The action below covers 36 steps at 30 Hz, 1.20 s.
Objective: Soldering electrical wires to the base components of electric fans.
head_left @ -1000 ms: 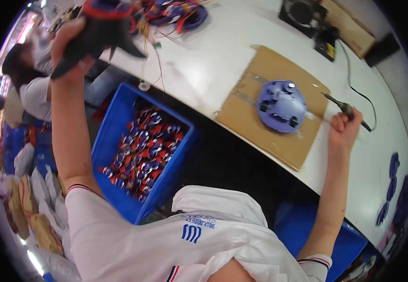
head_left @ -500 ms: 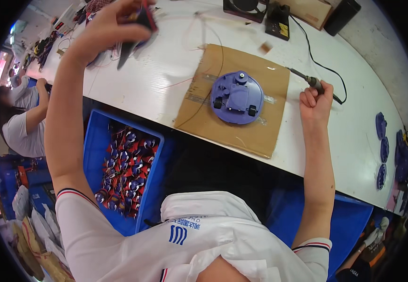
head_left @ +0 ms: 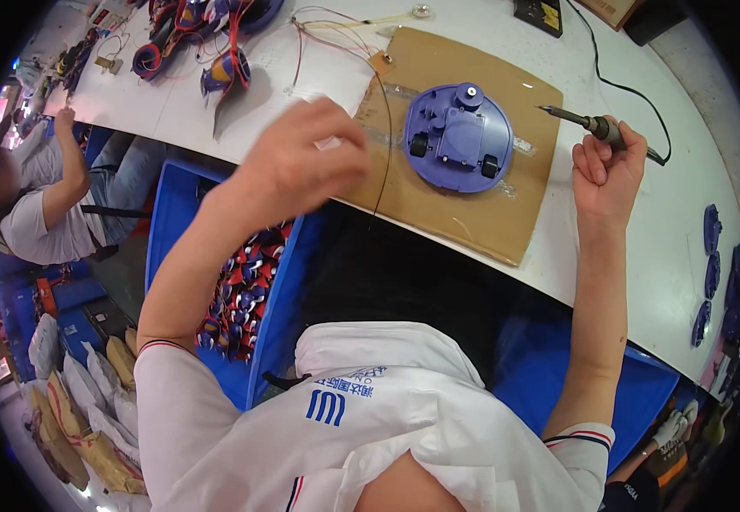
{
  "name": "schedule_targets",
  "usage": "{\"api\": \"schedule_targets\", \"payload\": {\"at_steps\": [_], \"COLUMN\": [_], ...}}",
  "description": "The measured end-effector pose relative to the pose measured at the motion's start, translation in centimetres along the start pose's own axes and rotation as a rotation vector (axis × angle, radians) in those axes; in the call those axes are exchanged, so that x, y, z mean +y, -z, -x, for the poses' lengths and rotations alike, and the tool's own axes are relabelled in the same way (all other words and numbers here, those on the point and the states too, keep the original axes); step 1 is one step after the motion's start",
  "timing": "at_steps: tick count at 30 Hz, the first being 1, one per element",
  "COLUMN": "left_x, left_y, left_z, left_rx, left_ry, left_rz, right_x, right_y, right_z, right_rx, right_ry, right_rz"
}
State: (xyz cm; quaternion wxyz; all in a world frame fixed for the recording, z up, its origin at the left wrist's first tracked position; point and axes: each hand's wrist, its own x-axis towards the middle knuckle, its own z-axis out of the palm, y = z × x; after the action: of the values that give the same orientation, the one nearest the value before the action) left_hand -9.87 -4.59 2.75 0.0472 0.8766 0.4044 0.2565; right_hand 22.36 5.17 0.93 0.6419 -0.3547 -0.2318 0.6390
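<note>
My right hand [head_left: 607, 166] is raised over the white table [head_left: 643, 256] and is closed around the handle of a soldering iron [head_left: 581, 122], whose tip points left toward a round purple plastic base [head_left: 458, 136]. That base carries small black wheels and lies on a sheet of brown cardboard [head_left: 472, 218]. My left hand [head_left: 301, 162] is blurred, fingers curled, just left of the cardboard near thin red and black wires [head_left: 382, 128]. Whether it holds anything is unclear. A dark purple and red part [head_left: 225, 72] lies on the table beyond it.
A blue bin [head_left: 280, 299] of red and blue parts stands below the table edge on my left. More wired parts [head_left: 191, 21] are piled at the far left of the table. Purple pieces [head_left: 713, 256] lie at the right. Another person [head_left: 46, 209] sits on the left.
My left hand has come down from high at the far left to the cardboard's left edge, and the dark part it held is no longer in it. The right hand still holds the iron.
</note>
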Motion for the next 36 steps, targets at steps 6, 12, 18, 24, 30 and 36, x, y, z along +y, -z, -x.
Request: {"api": "schedule_targets", "payload": {"at_steps": [6, 12, 18, 24, 30, 36], "left_x": [2.0, 2.1, 6.3, 6.4, 6.3, 6.6], "left_y": [-1.8, -3.3, -4.8, -8.2, -8.9, -8.9], "left_z": [0.7, 0.6, -0.5, -2.2, -2.0, -2.4], "left_rx": [-0.153, -0.015, 0.29, 0.557, 0.601, 0.633], "left_ry": [-0.03, -0.008, 0.537, 0.49, 0.524, 0.501], "left_rz": [0.166, 0.219, 0.447, 0.077, 0.104, 0.054], "right_x": [0.8, 1.7, 2.7, 3.2, 3.3, 3.3], "right_y": [-0.9, -1.2, -1.4, -1.6, -1.7, -1.8], "right_z": [2.0, 2.6, 3.2, 3.4, 3.4, 3.5], "right_rx": [-0.142, -0.189, -0.222, -0.228, -0.225, -0.228], "right_ry": [0.005, 0.031, 0.087, 0.134, 0.143, 0.143], "right_rz": [0.098, 0.245, 0.335, 0.397, 0.427, 0.433]}}
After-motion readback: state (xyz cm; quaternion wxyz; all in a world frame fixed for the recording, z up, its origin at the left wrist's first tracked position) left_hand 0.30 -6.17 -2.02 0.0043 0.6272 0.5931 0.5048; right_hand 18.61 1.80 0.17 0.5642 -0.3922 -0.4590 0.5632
